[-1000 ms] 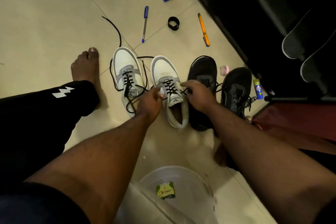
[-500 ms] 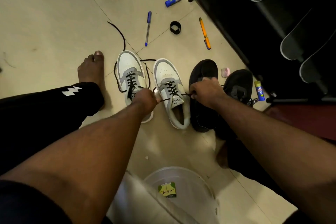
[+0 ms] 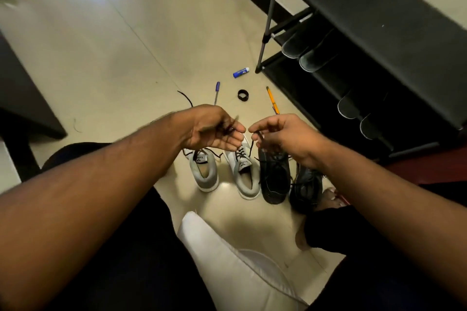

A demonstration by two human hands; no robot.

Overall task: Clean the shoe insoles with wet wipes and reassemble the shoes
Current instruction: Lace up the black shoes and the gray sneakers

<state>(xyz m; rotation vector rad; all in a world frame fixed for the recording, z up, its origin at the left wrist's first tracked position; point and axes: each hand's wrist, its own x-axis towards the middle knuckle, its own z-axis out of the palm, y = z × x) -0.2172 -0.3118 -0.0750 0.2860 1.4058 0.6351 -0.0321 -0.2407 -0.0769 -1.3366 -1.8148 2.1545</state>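
Note:
Two white-and-grey sneakers stand side by side on the floor, the left one (image 3: 205, 171) and the right one (image 3: 246, 175). Beside them on the right stand two black shoes (image 3: 275, 177). Both hands are raised above the shoes. My left hand (image 3: 214, 129) pinches one end of the right sneaker's black lace (image 3: 249, 145). My right hand (image 3: 285, 136) pinches the other end. The two lace ends run down to that sneaker's eyelets. Several dark insoles (image 3: 313, 58) lean on the shelves of the black shoe rack (image 3: 374, 20).
A blue pen (image 3: 216, 92), a blue tube (image 3: 240, 72), a black ring (image 3: 243, 95) and an orange pen (image 3: 273, 100) lie on the tiled floor beyond the shoes. A white bucket (image 3: 255, 267) stands between my legs. A dark furniture edge (image 3: 22, 98) is at the left.
Both hands rose from the right sneaker's tongue, pulling its lace ends upward. The camera tilted up, showing more of the rack and floor.

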